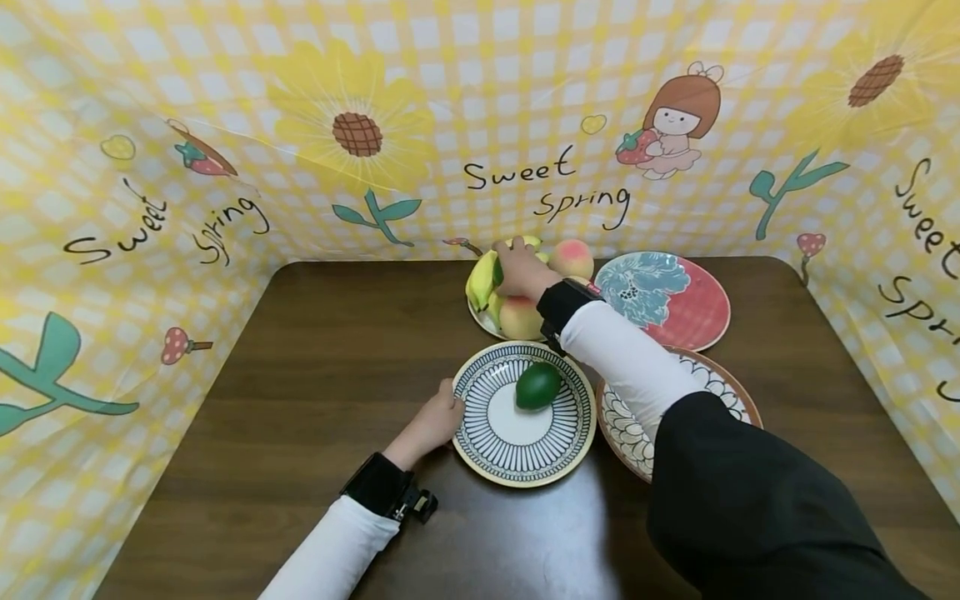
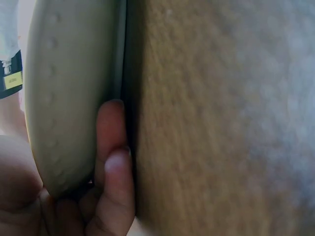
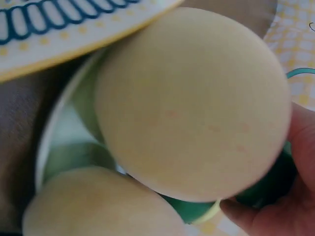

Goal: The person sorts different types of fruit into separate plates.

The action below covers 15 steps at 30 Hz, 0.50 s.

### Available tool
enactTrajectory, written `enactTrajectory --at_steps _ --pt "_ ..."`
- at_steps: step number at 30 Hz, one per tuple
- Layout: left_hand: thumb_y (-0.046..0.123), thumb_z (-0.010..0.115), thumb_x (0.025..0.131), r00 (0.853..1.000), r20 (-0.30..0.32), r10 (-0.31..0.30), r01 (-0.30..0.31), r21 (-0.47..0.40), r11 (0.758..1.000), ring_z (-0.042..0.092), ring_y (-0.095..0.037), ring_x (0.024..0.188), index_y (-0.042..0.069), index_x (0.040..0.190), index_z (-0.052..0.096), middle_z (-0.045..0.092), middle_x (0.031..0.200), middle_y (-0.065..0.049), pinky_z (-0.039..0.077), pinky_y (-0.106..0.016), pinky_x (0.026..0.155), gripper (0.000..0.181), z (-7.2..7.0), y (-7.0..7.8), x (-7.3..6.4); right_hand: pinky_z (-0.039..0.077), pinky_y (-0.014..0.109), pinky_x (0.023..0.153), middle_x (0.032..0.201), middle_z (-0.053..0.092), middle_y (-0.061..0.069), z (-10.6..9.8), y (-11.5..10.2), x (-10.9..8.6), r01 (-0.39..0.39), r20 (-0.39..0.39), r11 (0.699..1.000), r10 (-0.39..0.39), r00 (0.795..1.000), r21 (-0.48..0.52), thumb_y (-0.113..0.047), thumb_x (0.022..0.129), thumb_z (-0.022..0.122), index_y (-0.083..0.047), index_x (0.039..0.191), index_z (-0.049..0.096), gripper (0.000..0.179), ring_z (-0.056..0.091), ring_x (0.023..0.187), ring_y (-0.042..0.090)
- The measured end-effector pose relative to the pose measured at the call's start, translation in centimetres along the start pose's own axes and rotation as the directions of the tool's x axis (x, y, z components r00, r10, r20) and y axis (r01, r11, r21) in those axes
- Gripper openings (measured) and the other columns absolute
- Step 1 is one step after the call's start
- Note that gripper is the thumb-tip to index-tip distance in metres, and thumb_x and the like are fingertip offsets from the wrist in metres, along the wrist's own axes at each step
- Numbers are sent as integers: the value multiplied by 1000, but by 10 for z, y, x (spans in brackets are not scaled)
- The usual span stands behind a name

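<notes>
My left hand (image 1: 437, 421) grips the left rim of a plate (image 1: 480, 450) with blue-black stripes and a yellow edge. In the left wrist view its fingers (image 2: 114, 182) lie under the plate's pale underside (image 2: 74, 88). On that plate sits a dark green oval fruit (image 1: 537, 386). My right hand (image 1: 521, 271) reaches into the fruit plate at the back and holds another dark green fruit (image 3: 275, 179), partly hidden by its fingers. Bananas (image 1: 480, 283) lie to its left; peaches (image 1: 521, 318) are in front and to the right, one large peach (image 3: 197, 103) close to the right wrist camera.
A red and blue flower plate (image 1: 693, 308) stands at the back right. Nearer, a brown-rimmed plate (image 1: 622, 425) with a petal pattern lies partly under my right arm. A yellow checked cloth (image 1: 450, 100) walls the back and sides of the brown wooden table (image 1: 300, 375).
</notes>
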State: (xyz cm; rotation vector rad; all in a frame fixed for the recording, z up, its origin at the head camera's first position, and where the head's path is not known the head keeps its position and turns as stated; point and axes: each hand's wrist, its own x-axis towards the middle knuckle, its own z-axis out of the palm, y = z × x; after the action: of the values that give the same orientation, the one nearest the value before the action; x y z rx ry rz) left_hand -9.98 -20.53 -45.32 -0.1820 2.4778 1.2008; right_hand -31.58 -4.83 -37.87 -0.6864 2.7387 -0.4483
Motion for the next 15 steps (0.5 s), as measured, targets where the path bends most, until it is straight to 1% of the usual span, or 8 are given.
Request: enactTrajectory --at_steps 2,5,7,9,12,15 --pt "14 32 108 1000 2 2 -2 4 1000 54 -19 56 -9 151 23 66 99 -27 45 -28 50 50 0 1 0 47 52 109 153 30 29 4 4 1 15 -37 1000 -15 999 -4 -20 90 71 -5 155 30 78 40 140 46" --pt "14 32 108 1000 5 6 -6 11 1000 57 -20 64 -10 152 23 65 111 -30 45 -28 55 51 0 3 -1 50 51 105 150 33 29 8 8 -1 36 -71 999 -36 997 5 -21 90 72 -3 151 35 73 43 135 46" --pt "14 32 108 1000 7 -2 2 14 1000 58 -21 70 -11 153 22 63 119 -32 44 -28 58 52 0 4 -1 50 51 104 150 33 29 6 8 -4 49 -89 998 -47 995 25 -20 90 73 -4 150 36 73 44 134 45" --pt "14 31 108 1000 7 -10 10 20 1000 59 -21 73 -11 154 21 61 125 -32 44 -28 60 53 1 5 -1 50 50 104 151 32 28 3 8 -8 67 -103 997 -62 993 48 -20 90 74 -6 151 36 73 44 133 45" --pt "14 31 108 1000 11 -25 24 26 999 59 -21 70 -11 155 19 60 126 -33 45 -28 58 54 1 4 0 50 49 102 151 32 26 -2 5 -13 111 -139 992 -102 985 53 -21 90 74 -8 151 36 73 46 131 44" --pt "15 30 108 1000 7 -30 30 25 999 56 -20 65 -10 155 19 61 122 -32 44 -27 56 54 -1 3 0 52 48 99 149 34 26 -6 0 -22 187 -172 980 -173 970 68 -19 89 75 -8 150 39 72 49 127 42"
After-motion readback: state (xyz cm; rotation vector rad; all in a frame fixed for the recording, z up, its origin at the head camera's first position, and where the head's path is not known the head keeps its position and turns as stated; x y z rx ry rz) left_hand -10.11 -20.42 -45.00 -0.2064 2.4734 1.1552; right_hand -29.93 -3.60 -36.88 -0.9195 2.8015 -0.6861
